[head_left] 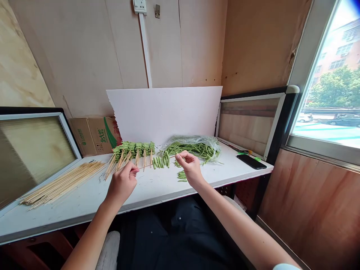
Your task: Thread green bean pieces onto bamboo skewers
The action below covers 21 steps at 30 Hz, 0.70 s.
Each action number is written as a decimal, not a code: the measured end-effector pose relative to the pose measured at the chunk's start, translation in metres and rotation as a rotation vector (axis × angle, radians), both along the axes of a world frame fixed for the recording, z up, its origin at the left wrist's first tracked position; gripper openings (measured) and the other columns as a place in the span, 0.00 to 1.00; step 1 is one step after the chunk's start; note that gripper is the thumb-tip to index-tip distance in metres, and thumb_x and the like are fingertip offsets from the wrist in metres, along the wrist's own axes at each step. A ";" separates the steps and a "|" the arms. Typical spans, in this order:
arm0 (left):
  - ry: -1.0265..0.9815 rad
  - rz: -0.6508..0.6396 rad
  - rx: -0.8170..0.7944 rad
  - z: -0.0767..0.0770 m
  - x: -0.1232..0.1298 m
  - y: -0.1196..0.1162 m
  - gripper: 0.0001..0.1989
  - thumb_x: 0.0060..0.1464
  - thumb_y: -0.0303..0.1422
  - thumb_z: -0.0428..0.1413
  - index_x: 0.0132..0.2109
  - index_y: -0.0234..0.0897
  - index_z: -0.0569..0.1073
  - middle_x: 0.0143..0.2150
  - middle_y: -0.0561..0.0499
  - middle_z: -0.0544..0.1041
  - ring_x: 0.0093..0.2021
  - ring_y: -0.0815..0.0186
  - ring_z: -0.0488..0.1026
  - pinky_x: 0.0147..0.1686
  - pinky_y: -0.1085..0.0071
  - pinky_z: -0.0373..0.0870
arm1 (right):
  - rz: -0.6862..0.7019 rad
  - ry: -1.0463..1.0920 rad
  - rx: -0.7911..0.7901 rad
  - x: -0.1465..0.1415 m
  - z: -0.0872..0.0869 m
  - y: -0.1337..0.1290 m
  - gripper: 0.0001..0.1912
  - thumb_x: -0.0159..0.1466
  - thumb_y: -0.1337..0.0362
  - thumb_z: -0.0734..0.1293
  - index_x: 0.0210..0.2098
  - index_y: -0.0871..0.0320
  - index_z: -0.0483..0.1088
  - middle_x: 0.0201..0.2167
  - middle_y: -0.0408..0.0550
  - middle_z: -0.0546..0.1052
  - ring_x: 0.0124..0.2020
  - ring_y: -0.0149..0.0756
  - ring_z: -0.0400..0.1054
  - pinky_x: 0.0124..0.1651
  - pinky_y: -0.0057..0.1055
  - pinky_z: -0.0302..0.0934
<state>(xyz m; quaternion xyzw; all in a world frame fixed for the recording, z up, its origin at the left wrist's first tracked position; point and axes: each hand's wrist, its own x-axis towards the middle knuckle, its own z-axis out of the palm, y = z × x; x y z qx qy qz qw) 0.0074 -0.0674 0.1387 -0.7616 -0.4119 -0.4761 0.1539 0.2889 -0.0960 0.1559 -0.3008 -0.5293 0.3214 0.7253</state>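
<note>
Green bean pieces sit threaded on the skewer point(157, 163) that the left hand point(121, 183) holds, its fingers pinched together on the bare end, above the white tabletop point(84, 202). The right hand point(190, 166) is at the pointed end with fingers closed, but I cannot tell if a piece is between them. A row of finished skewers point(132, 152) already lies behind, so part of the work looks done. Many empty sticks point(62, 183), some loose pieces point(182, 175) and a bag of long beans point(194, 147) remain. The skewer tip is too thin to see clearly.
</note>
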 end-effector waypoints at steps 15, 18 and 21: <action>-0.025 -0.162 -0.159 -0.002 0.001 0.004 0.12 0.56 0.20 0.48 0.37 0.41 0.71 0.27 0.54 0.75 0.27 0.66 0.75 0.31 0.75 0.70 | -0.020 -0.106 0.173 0.007 0.006 -0.002 0.15 0.60 0.48 0.79 0.30 0.51 0.79 0.33 0.49 0.73 0.36 0.41 0.66 0.39 0.40 0.60; -0.034 -0.169 -0.182 -0.003 0.002 0.005 0.11 0.55 0.21 0.48 0.37 0.40 0.71 0.27 0.54 0.75 0.27 0.66 0.74 0.31 0.75 0.70 | -0.016 -0.108 0.168 0.005 0.007 -0.005 0.14 0.60 0.48 0.79 0.30 0.51 0.79 0.33 0.48 0.73 0.36 0.40 0.66 0.39 0.39 0.60; -0.055 -0.186 -0.211 -0.004 0.006 0.003 0.10 0.56 0.22 0.48 0.37 0.40 0.72 0.26 0.54 0.73 0.26 0.67 0.72 0.30 0.76 0.69 | -0.026 -0.112 0.191 0.002 0.011 -0.010 0.15 0.60 0.49 0.79 0.30 0.52 0.78 0.32 0.48 0.74 0.36 0.40 0.67 0.39 0.38 0.62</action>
